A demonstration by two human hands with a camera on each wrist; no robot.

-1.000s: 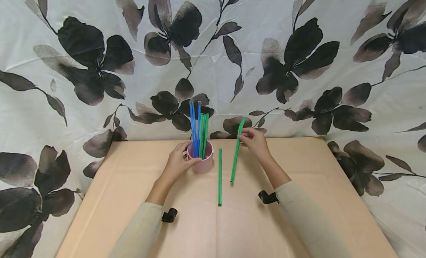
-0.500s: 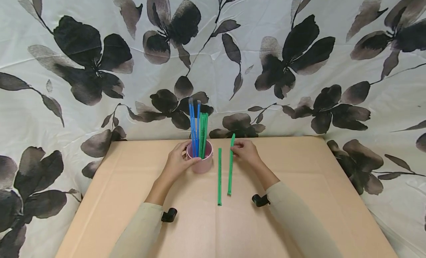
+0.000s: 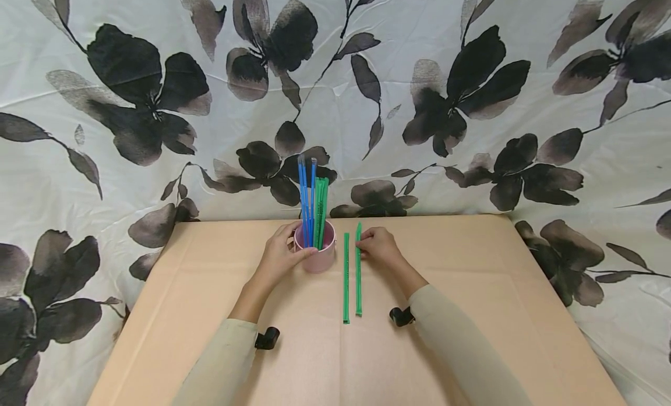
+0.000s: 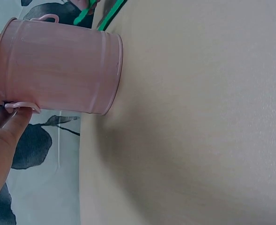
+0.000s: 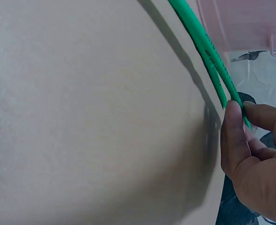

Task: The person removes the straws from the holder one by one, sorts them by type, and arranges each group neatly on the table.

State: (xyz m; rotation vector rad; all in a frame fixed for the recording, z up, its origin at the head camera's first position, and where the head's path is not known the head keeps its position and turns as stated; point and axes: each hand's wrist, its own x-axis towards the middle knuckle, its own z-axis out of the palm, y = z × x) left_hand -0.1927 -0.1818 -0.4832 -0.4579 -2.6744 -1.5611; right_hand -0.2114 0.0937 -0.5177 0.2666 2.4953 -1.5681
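A pink metal cup with small side handles stands upright near the table's back edge, with blue sticks and green sticks upright in it. My left hand grips the cup from its left side, thumb across the front; in the left wrist view the fingers curl by the cup's handle. My right hand pinches a green stick near its far end. Just left of that stick, a second green stick lies on the table, nearly parallel. In the right wrist view my right hand pinches the stick between thumb and fingers.
The tan table narrows toward its back edge. Behind it and at its sides hangs a white cloth with dark flowers. A small black device sits at each wrist.
My right hand has moved left and toward me, bringing its green stick down beside the lying one; the stick has turned nearly parallel to it. The left hand and cup have stayed in place.
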